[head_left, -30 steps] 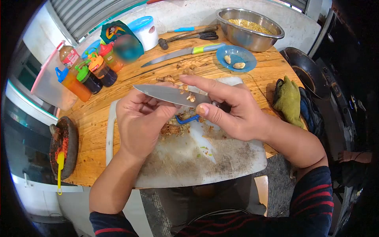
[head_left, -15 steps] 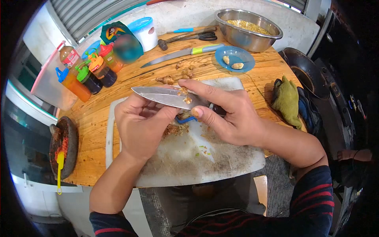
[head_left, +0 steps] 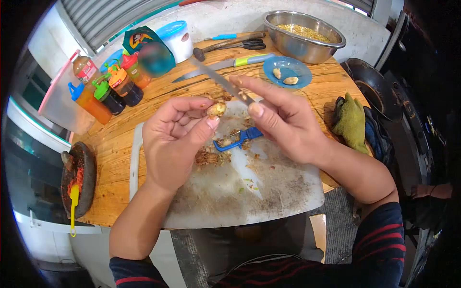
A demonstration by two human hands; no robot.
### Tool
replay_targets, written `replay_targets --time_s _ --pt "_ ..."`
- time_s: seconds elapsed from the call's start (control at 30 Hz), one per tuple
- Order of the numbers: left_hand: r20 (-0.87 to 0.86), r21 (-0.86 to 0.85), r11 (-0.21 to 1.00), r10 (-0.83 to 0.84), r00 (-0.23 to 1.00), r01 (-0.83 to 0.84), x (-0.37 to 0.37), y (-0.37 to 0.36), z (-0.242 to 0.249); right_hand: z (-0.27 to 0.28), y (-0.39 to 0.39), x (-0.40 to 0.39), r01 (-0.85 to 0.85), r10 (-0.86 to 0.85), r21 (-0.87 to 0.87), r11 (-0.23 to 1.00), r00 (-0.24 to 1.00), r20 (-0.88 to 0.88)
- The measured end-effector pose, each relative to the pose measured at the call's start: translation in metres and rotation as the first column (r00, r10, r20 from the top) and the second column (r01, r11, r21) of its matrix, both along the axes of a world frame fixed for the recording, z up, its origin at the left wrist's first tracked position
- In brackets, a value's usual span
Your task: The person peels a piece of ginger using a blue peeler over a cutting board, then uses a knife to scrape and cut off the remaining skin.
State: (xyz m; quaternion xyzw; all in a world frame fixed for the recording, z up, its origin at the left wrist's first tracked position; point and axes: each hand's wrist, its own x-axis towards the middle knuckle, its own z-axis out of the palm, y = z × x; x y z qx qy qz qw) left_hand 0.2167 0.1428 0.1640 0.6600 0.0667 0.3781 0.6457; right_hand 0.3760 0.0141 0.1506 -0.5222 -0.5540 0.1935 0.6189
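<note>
My left hand (head_left: pixel 175 132) pinches a small, partly peeled root piece (head_left: pixel 216 110) between thumb and index finger, above the cutting board (head_left: pixel 240 201). In my right hand (head_left: pixel 288 120) is a knife (head_left: pixel 221 79), its blade tilted up and to the left, with brown scraps stuck near the fingers. A blue peeler (head_left: pixel 235 139) lies on the board between my hands, with brown peelings (head_left: pixel 211 158) around it. Beyond the board, the blue plate (head_left: pixel 300 72) holds two peeled pieces.
A large knife (head_left: pixel 206 70), scissors and a metal bowl (head_left: pixel 305 41) stand or lie at the back. Sauce bottles (head_left: pixel 110 96) are at the left, with a stone mortar (head_left: pixel 86 192) nearer. A green cloth (head_left: pixel 350 124) and a pan (head_left: pixel 374 91) are at the right.
The knife has moved up and right, away from my left hand, its blade now edge-on. The root piece and the blue peeler have come into clear view.
</note>
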Motion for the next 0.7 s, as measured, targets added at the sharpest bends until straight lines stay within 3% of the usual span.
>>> replay_targets --time_s 0.03,0.07,0.13,0.23,0.3,0.47,0.57,0.67,0.7 --pt "-0.001 -0.001 1.0 0.0 1.0 0.0 0.001 0.001 0.0 -0.003 0.003 0.0 0.038 -0.072 0.182 0.983 0.98 0.183" --pt "0.022 -0.009 0.999 -0.034 0.999 0.034 0.002 0.002 -0.001 -0.002 0.0 0.0 0.038 -0.071 0.181 0.983 0.981 0.182" --pt "0.044 -0.017 0.997 -0.068 0.997 0.069 0.0 0.003 -0.001 0.008 -0.008 -0.003 0.067 -0.077 0.041 0.997 0.929 0.362" --pt "-0.001 0.007 0.999 -0.038 0.999 0.038 -0.004 0.003 0.0 -0.001 -0.002 -0.003 0.061 -0.108 0.131 0.989 0.914 0.391" --pt "-0.013 0.076 0.996 -0.04 0.999 0.041 -0.005 0.006 -0.002 0.0 -0.004 -0.004 0.068 -0.108 0.111 0.991 0.909 0.402" --pt "-0.05 0.051 0.999 -0.009 0.999 0.012 -0.007 -0.001 0.0 -0.003 -0.004 -0.009 0.07 -0.103 0.1 0.992 0.92 0.378" --pt "-0.046 0.119 0.993 0.002 0.999 0.004 -0.007 -0.004 0.001 -0.007 -0.002 -0.01 0.11 -0.205 0.233 0.966 0.876 0.437" --pt "-0.056 0.205 0.979 0.005 0.998 0.007 -0.009 -0.004 0.001 -0.011 -0.002 -0.013 0.125 -0.178 0.156 0.98 0.897 0.404" --pt "-0.056 0.226 0.974 -0.001 0.998 0.013 -0.009 -0.003 0.0 -0.015 0.002 -0.015 0.075 -0.12 0.173 0.982 0.956 0.268"
